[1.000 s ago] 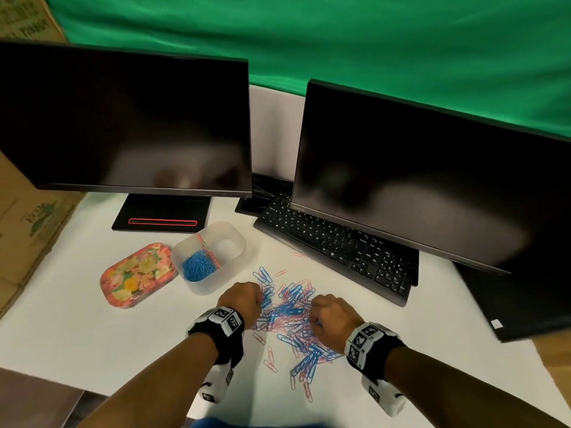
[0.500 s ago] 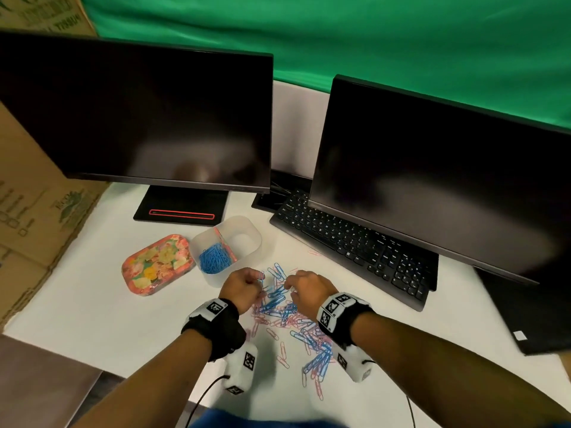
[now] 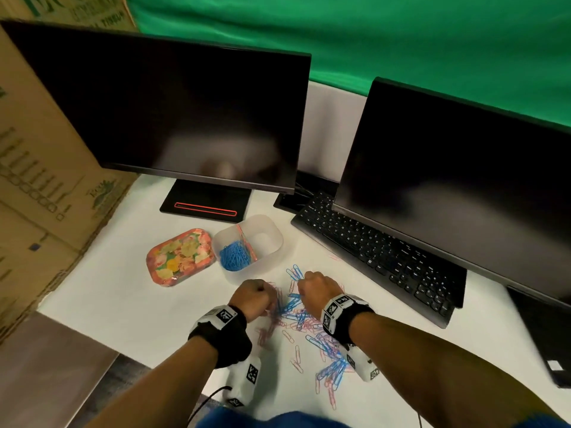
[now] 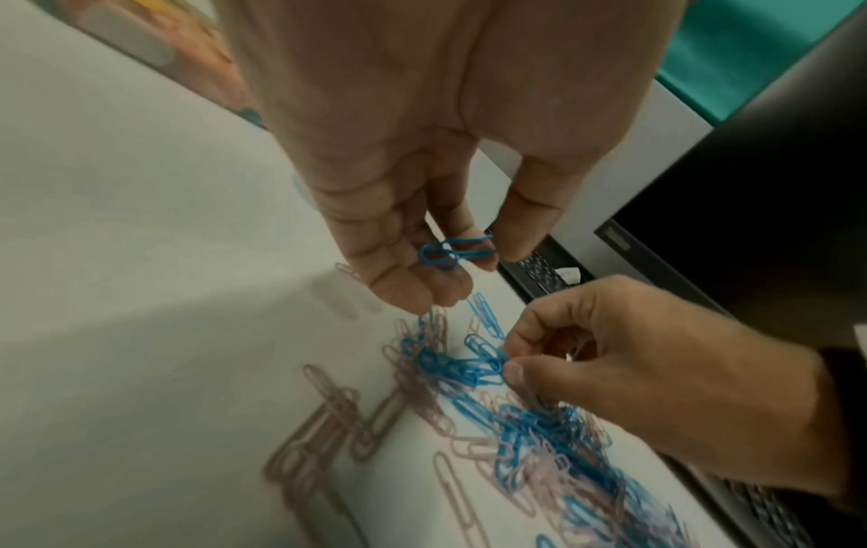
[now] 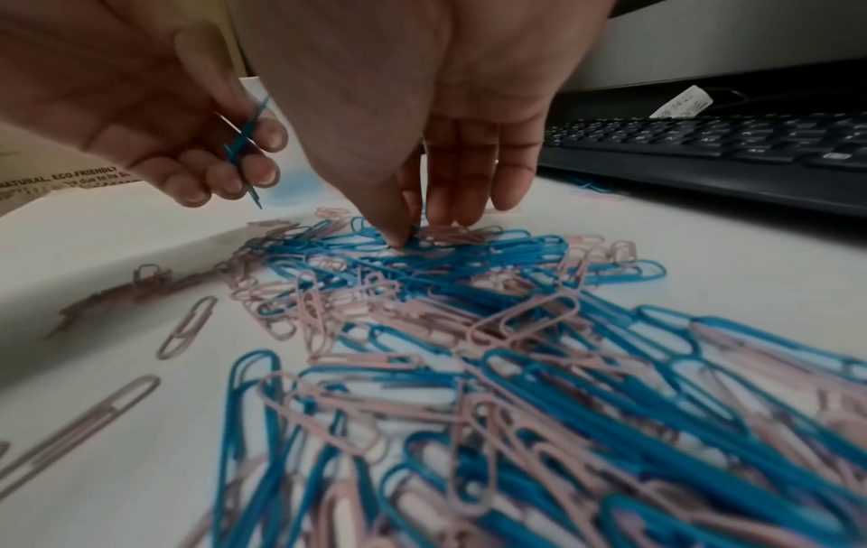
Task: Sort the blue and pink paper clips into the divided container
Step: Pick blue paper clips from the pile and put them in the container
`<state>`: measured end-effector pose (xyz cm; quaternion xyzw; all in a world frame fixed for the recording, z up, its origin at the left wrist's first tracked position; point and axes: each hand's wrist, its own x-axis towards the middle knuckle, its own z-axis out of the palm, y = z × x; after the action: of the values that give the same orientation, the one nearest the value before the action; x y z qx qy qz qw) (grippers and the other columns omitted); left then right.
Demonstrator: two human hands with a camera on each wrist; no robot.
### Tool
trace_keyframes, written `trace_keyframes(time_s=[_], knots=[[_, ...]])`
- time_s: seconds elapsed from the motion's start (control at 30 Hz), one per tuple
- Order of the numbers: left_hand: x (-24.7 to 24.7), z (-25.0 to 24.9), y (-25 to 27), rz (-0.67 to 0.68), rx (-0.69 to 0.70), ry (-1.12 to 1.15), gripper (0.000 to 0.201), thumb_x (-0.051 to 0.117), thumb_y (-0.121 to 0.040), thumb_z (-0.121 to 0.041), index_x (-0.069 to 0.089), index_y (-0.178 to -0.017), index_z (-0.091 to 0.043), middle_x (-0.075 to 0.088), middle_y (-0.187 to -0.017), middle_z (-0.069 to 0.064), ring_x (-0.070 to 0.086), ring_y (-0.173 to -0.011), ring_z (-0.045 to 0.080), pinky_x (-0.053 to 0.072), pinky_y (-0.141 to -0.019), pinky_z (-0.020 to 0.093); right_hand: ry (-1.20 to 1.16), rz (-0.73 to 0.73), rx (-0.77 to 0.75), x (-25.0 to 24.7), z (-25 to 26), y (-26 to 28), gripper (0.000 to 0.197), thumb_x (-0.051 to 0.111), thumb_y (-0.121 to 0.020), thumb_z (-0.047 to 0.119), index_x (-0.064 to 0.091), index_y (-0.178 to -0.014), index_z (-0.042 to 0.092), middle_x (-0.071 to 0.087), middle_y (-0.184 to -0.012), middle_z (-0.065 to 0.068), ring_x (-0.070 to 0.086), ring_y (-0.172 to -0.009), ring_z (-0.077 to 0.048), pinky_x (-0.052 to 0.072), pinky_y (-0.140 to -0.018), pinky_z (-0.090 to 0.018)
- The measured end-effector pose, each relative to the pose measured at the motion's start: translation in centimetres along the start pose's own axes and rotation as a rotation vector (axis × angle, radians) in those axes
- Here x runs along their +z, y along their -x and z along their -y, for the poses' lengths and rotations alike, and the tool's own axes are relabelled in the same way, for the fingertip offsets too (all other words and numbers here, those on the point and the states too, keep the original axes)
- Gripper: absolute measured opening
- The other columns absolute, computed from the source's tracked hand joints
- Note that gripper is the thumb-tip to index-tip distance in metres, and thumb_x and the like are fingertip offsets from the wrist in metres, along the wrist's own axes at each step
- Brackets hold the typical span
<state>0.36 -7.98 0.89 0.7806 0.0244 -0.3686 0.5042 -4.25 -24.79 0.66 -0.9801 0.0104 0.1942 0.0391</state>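
Note:
Mixed blue and pink paper clips (image 3: 309,329) lie in a pile on the white desk. The clear divided container (image 3: 272,242) stands just beyond it, with blue clips (image 3: 233,257) in its left compartment; the right one looks empty. My left hand (image 4: 469,259) hovers over the pile's left edge and pinches a blue paper clip (image 4: 457,252) between thumb and fingers. My right hand (image 5: 422,226) reaches down into the far end of the pile, where thumb and forefinger pinch blue clips (image 4: 497,365). In the head view both hands (image 3: 253,299) (image 3: 319,290) show only their backs.
A floral lid (image 3: 180,257) lies left of the container. A black keyboard (image 3: 380,257) runs along the right under a monitor (image 3: 463,196). A second monitor (image 3: 173,112) on its stand is behind the container. Cardboard boxes (image 3: 40,180) stand at the left.
Both hands have moved from the middle of the pile to its far end, nearer the container. The left hand has risen off the pile with a blue clip.

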Motion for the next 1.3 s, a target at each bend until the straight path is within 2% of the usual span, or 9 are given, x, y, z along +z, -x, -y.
trace_keyframes(time_s=[0.13,0.27,0.43,0.63,0.8,0.97,1.07,1.13,1.3], knots=[[0.6,0.1,-0.1,-0.059,0.177,-0.398,0.016,0.066,-0.077,-0.015,0.06,-0.065,-0.024,0.065,-0.071,-0.008,0.06,-0.071,0.012,0.044,-0.065,0.017,-0.043,0.008,0.003,0.0,-0.3,0.3,0.026,0.052,-0.088,0.004,0.059,-0.113,0.005,0.057,-0.116,-0.013,0.055,-0.111,-0.029,0.048,-0.089,-0.035],[1.5,-0.1,-0.5,-0.028,0.202,-0.639,0.013,0.066,-0.072,-0.014,0.062,-0.076,-0.026,0.068,-0.087,-0.002,0.063,-0.084,0.018,0.053,-0.075,0.026,-0.164,0.003,0.008,0.0,-0.4,0.6,0.031,0.053,-0.086,0.002,0.055,-0.115,0.011,0.055,-0.118,-0.01,0.054,-0.11,-0.029,0.048,-0.09,-0.035],[3.2,-0.6,-0.8,0.011,0.251,-0.953,0.028,0.067,-0.079,-0.03,0.066,-0.105,-0.018,0.061,-0.108,0.005,0.059,-0.1,0.025,0.05,-0.087,0.034,-0.154,-0.004,0.013,0.0,-0.1,0.6,0.025,0.053,-0.087,0.002,0.061,-0.11,0.009,0.054,-0.115,-0.011,0.055,-0.108,-0.03,0.047,-0.086,-0.034],[4.3,-1.0,-0.8,0.008,0.227,-1.11,0.026,0.062,-0.083,-0.021,0.062,-0.108,-0.015,0.058,-0.113,0.008,0.058,-0.107,0.028,0.051,-0.09,0.039,-0.068,0.092,0.066,-0.8,0.2,0.4,0.028,0.057,-0.088,0.005,0.059,-0.116,0.004,0.052,-0.122,-0.014,0.054,-0.115,-0.031,0.047,-0.091,-0.036],[3.5,-0.7,-0.8,-0.023,0.214,-0.954,0.023,0.063,-0.08,-0.025,0.065,-0.101,-0.018,0.061,-0.11,0.005,0.058,-0.104,0.024,0.05,-0.089,0.034,-0.127,0.091,0.121,-0.7,-0.1,0.5,0.027,0.055,-0.09,0.012,0.059,-0.116,0.008,0.052,-0.123,-0.011,0.055,-0.115,-0.03,0.048,-0.093,-0.035],[2.8,-0.8,-0.4,-0.071,0.203,-0.653,0.004,0.066,-0.072,-0.026,0.062,-0.071,-0.025,0.067,-0.081,-0.006,0.062,-0.08,0.016,0.047,-0.067,0.022,-0.31,0.013,0.188,-1.3,-1.1,0.7,0.018,0.054,-0.089,0.019,0.062,-0.105,0.014,0.056,-0.116,-0.006,0.058,-0.108,-0.026,0.05,-0.09,-0.032],[2.5,-1.4,0.1,-0.091,0.207,-0.432,0.008,0.068,-0.07,-0.023,0.063,-0.064,-0.023,0.066,-0.067,-0.01,0.062,-0.069,0.011,0.044,-0.061,0.018,-0.495,-0.014,0.21,-1.7,-1.7,1.0,0.006,0.058,-0.084,0.02,0.061,-0.081,0.025,0.063,-0.102,-0.003,0.062,-0.095,-0.023,0.052,-0.082,-0.028],[2.0,-2.2,0.6,-0.1,0.219,-0.306,0.01,0.069,-0.07,-0.017,0.064,-0.063,-0.02,0.065,-0.063,-0.008,0.059,-0.063,0.01,0.043,-0.061,0.018,-0.618,-0.028,0.234,-1.9,-2.0,1.0,0.014,0.062,-0.08,0.02,0.057,-0.069,0.028,0.067,-0.086,0.0,0.065,-0.083,-0.02,0.053,-0.074,-0.025],[-0.6,-4.9,2.1,-0.001,0.173,0.052,0.011,0.065,-0.078,-0.001,0.067,-0.071,-0.009,0.066,-0.063,0.004,0.058,-0.059,0.017,0.049,-0.058,0.027,-0.936,-0.01,0.198,-3.6,-1.8,0.9,0.018,0.07,-0.079,0.01,0.061,-0.069,0.023,0.063,-0.064,0.002,0.056,-0.056,-0.011,0.044,-0.054,-0.02]])
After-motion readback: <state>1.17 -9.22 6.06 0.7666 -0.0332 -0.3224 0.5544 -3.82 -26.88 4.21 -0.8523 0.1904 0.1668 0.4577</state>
